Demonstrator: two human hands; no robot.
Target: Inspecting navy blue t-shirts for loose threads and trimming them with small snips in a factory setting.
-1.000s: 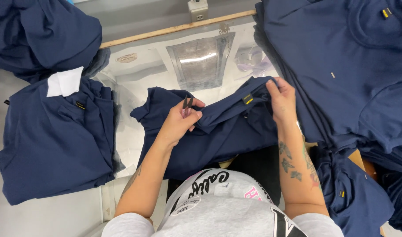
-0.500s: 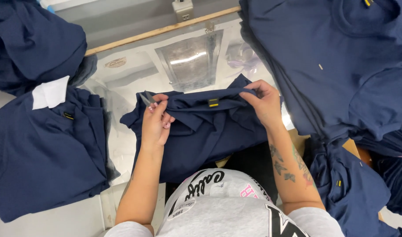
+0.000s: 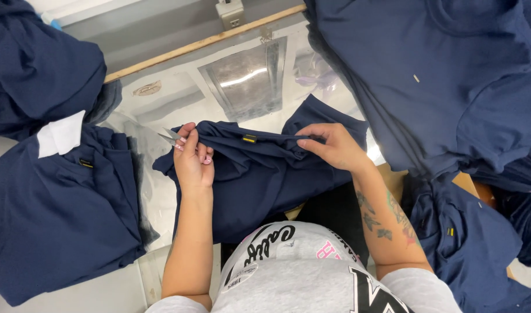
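Note:
A navy blue garment [image 3: 259, 174] with a small yellow tag [image 3: 249, 138] at its upper edge lies stretched out in front of me. My left hand [image 3: 191, 157] grips that edge at the left and also holds small metal snips [image 3: 168, 135] whose tips point left. My right hand [image 3: 333, 146] pinches the same edge at the right, so the fabric runs taut between both hands.
A stack of navy garments [image 3: 59, 208] with a white slip [image 3: 60, 134] lies at the left. More navy garments are heaped at top left [image 3: 39, 69] and hang at the right [image 3: 439, 81]. A lit glass panel [image 3: 248, 78] sits in the white table behind.
Both hands have spread apart along the garment's edge, pulling it straight. The garment sits lower and flatter than a second ago.

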